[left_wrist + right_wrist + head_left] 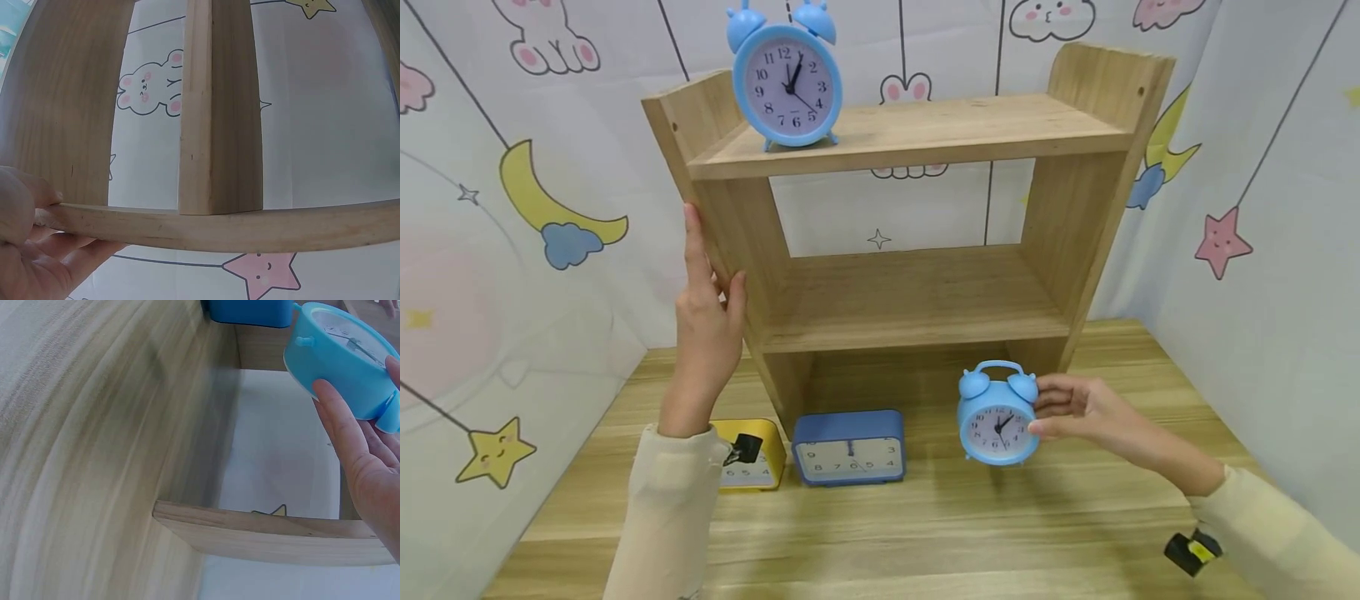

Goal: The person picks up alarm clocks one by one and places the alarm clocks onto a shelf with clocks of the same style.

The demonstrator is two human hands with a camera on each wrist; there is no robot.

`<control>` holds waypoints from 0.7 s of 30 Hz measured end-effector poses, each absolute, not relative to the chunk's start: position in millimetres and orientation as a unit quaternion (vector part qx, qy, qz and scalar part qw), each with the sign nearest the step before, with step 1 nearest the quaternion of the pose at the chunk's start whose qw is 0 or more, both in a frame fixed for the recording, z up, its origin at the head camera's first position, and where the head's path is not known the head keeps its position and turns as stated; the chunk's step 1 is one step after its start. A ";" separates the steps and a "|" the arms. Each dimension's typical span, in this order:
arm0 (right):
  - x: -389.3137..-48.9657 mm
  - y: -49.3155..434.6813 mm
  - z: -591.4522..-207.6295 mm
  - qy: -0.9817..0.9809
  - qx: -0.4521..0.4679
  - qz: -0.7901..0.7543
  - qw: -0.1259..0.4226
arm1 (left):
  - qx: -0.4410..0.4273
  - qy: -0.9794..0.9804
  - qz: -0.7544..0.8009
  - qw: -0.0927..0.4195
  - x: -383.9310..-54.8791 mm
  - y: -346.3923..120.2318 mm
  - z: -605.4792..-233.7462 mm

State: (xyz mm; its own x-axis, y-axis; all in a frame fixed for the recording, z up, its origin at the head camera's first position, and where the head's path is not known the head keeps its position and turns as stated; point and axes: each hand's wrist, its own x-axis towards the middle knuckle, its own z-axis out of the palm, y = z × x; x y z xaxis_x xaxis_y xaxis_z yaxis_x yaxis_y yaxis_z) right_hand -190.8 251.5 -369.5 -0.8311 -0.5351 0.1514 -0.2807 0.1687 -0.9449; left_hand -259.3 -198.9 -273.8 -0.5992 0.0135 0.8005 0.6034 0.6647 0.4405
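In the head view, my right hand (1078, 408) grips a light blue twin-bell alarm clock (997, 429) by its side, thumb in front and fingers behind. The clock is upright, in front of the lowest opening of a wooden shelf (917, 300). The right wrist view has the same clock (340, 362) sideways, fingers against its casing. My left hand (703, 337) holds the edge of the shelf's left side panel; in the left wrist view, the thumb and fingers lie on opposite sides of that panel (300, 232).
Another light blue twin-bell clock (788, 87) stands at the top shelf's left end. Below, a blue rectangular clock (850, 450) sits on the wooden tabletop (880, 542). Left of it is a yellow clock (767, 446), partly behind my left sleeve. Patterned white cloth (572, 317) hangs around.
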 end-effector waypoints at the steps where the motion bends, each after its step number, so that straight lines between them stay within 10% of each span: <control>1: -190.6 251.9 -368.0 0.758 -0.270 -0.584 0.107 | -0.188 -0.817 -0.366 0.404 -259.1 -198.9 -273.9; 21: -185.7 253.9 -340.1 0.756 -0.279 -0.585 0.089 | -0.187 -0.818 -0.372 0.398 -258.6 -198.7 -273.5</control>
